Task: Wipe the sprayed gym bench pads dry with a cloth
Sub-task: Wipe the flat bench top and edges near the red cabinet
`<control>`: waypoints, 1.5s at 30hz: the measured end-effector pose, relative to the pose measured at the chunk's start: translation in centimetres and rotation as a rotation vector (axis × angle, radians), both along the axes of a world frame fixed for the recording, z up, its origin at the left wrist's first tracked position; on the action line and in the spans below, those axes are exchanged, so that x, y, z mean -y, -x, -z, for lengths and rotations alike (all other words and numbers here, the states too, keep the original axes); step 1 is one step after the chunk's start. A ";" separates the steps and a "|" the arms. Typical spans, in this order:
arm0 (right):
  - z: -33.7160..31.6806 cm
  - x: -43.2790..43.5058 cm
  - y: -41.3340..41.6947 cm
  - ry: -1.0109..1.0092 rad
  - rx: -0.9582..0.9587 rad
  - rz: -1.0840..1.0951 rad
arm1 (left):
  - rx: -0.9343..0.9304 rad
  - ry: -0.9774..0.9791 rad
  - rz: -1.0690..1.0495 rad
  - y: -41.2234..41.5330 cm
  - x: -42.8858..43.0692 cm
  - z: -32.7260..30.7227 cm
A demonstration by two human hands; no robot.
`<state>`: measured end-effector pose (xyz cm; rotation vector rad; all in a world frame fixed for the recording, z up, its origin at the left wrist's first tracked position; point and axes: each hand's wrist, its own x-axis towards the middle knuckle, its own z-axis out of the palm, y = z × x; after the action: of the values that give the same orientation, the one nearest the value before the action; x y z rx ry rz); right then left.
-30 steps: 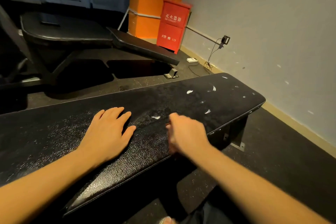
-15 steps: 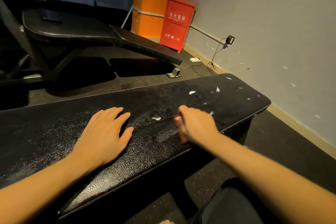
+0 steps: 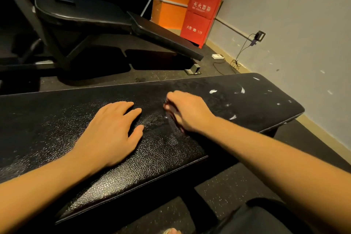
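Note:
A long black bench pad [image 3: 57, 119] runs across the view, its grained surface glistening, with white scuffs near its right end [image 3: 237, 91]. My left hand [image 3: 112, 131] lies flat on the pad with fingers spread. My right hand [image 3: 188, 112] sits just to its right, fingers curled down against the pad. Under it lies a dark flat cloth [image 3: 167, 131], hard to tell apart from the pad; its edge shows below the hand.
A second black bench [image 3: 91, 11] with an angled pad [image 3: 167, 38] stands behind. A red fire-extinguisher cabinet [image 3: 201, 15] is by the orange pillar. A cable and socket [image 3: 258, 36] hang on the grey wall at right. Dark speckled floor below.
My right hand has slid along the pad from its near edge toward the far side and closer to my left hand. The left hand has stayed flat in place.

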<state>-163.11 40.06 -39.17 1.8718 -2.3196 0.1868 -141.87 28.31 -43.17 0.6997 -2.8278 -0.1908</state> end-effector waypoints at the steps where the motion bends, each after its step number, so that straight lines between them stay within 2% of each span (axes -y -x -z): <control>1: 0.0 2.5 1.0 -0.007 -0.015 0.049 | 0.000 -0.005 -0.001 0.0 0.0 -0.1; 3: -0.1 5.7 2.5 -0.019 -0.043 0.118 | -0.007 -0.015 -0.005 -0.3 0.0 -0.2; 5: -0.2 5.3 2.0 -0.013 -0.029 0.126 | -0.013 -0.024 0.000 -0.5 0.1 -0.4; 7: 0.0 1.3 0.1 0.003 0.033 0.029 | -0.016 -0.035 -0.002 -0.6 0.1 -0.4; 10: -0.5 -7.5 -3.1 -0.082 0.124 -0.146 | -0.009 -0.025 -0.006 -0.4 -0.2 -0.3; 13: -0.8 -10.1 -3.5 -0.130 0.130 -0.170 | 0.008 -0.017 -0.017 -0.3 -0.3 -0.3; 17: -0.3 -2.1 -1.0 -0.049 -0.024 -0.074 | 0.018 -0.036 -0.021 -0.2 -0.4 -0.5; 20: 0.0 5.9 2.6 -0.053 -0.116 0.100 | -0.003 -0.057 -0.024 -0.3 -0.4 -0.5; 23: -0.3 8.9 2.8 -0.055 -0.158 0.176 | -0.030 -0.079 -0.024 -0.6 -0.1 -0.6; 26: -0.2 4.1 -0.1 -0.009 -0.060 0.101 | -0.041 -0.088 -0.016 -0.7 -0.1 -0.7; 29: -0.3 -4.9 -4.0 -0.068 0.063 -0.073 | -0.051 -0.087 -0.021 -0.5 -0.3 -0.6; 32: -0.7 -9.9 -5.3 -0.108 0.047 -0.172 | -0.056 -0.076 -0.021 -0.3 -0.4 -0.4; 36: -0.4 -3.9 -3.1 -0.080 -0.070 -0.096 | -0.078 -0.086 -0.021 -0.1 -0.5 -0.4; 41: 0.0 7.8 1.3 -0.038 -0.094 0.233 | -0.159 -0.119 -0.029 -0.5 -0.5 -0.8; 43: 0.0 7.5 -0.2 -0.021 -0.094 0.282 | -0.209 -0.167 -0.033 -0.7 -0.2 -1.0; 45: 0.1 4.0 -3.5 0.010 -0.018 0.194 | -0.268 -0.225 -0.075 -0.8 0.0 -1.0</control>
<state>-159.59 36.08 -39.23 1.6232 -2.4638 0.1563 -141.10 28.35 -42.22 0.7601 -2.5434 -0.5538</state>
